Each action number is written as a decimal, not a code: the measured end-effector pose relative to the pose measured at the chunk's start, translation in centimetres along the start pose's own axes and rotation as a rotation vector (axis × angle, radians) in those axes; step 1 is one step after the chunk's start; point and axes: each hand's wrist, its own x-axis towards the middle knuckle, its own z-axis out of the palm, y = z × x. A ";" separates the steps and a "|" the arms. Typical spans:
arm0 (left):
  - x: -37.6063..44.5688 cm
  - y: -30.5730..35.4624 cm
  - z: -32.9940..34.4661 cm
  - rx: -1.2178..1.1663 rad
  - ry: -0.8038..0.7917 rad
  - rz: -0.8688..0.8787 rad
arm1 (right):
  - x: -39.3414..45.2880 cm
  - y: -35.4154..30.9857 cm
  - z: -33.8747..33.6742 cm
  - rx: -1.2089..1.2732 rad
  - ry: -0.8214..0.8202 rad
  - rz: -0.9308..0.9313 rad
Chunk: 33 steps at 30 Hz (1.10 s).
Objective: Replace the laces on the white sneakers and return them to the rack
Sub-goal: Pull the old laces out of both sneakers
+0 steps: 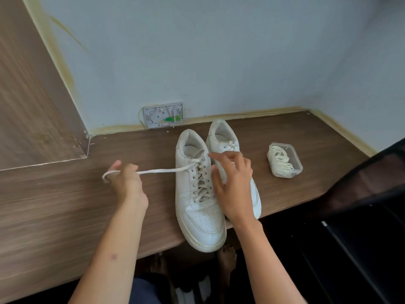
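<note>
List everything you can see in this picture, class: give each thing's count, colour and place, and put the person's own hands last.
sneakers: two, white, side by side on the desk, toes toward the person; the left one reaches past the front edge.
lace: one, off-white, running from the left sneaker's upper eyelets out to the left.
container: one, clear plastic, holding off-white laces, right of the sneakers.
desk: one, brown wood grain, against the wall.
wall box: one, white, open, with a green part, low on the wall behind the sneakers.
left hand: grips the lace end.
right hand: over the sneakers, fingers pinching the lace near the top eyelets.
</note>
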 end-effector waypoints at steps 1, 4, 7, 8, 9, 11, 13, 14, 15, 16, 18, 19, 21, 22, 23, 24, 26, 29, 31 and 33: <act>0.0 0.0 -0.1 0.121 0.025 0.097 | 0.1 0.0 0.2 -0.001 -0.036 -0.014; 0.3 -0.6 -0.2 0.452 -0.013 0.273 | 0.2 -0.2 1.1 -0.048 -0.098 -0.065; -0.1 -0.7 0.0 0.492 -0.055 0.239 | 0.4 -0.2 1.8 -0.084 -0.030 -0.111; -0.2 -0.6 0.1 0.505 -0.050 0.261 | 0.4 -0.3 2.0 -0.068 -0.006 -0.125; -0.4 -0.4 0.1 0.516 -0.044 0.299 | 0.5 -0.3 2.1 -0.022 -0.002 -0.130; -0.8 -0.1 0.0 0.535 -0.048 0.405 | 0.6 -0.5 2.0 0.169 -0.054 -0.091; -1.0 0.1 -0.3 0.544 -0.086 0.573 | 0.7 -0.8 1.5 0.357 -0.133 -0.045; -1.1 0.1 -0.2 0.539 -0.142 0.666 | 0.7 -0.9 1.1 0.379 -0.163 -0.034; -1.3 0.1 -0.1 0.536 -0.236 0.744 | 0.8 -0.8 0.8 0.364 -0.185 -0.027; -1.5 -0.1 0.1 0.531 -0.357 0.815 | 0.8 -0.5 0.6 0.326 -0.190 -0.029; -2.1 -0.6 0.5 0.572 -0.601 0.944 | 0.9 0.2 0.4 0.230 -0.175 -0.048; -2.2 -1.0 0.6 0.654 -0.682 1.039 | 1.0 0.5 0.4 0.183 -0.180 -0.059; -2.2 -1.8 0.9 0.874 -0.740 1.265 | 0.9 0.8 0.7 0.135 -0.185 -0.062; -2.2 -2.1 1.0 0.932 -0.725 1.340 | 0.9 0.8 0.7 0.133 -0.172 -0.061; -2.2 -2.1 1.1 0.950 -0.704 1.378 | 0.9 0.8 0.8 0.133 -0.153 -0.063; -2.3 -2.1 1.2 0.943 -0.683 1.405 | 0.9 0.8 0.7 0.138 -0.137 -0.061; -2.2 -2.1 1.4 0.906 -0.656 1.421 | 1.0 0.7 0.6 0.176 -0.118 -0.039; -2.8 -1.5 1.3 0.568 -0.844 0.912 | 1.0 0.7 0.5 0.217 -0.121 -0.009; -3.7 -0.2 1.0 0.152 -0.958 0.449 | 0.9 0.7 0.4 0.222 -0.134 0.008; -4.0 1.3 0.7 -0.178 -0.870 0.250 | 0.8 0.7 0.3 0.223 -0.146 0.016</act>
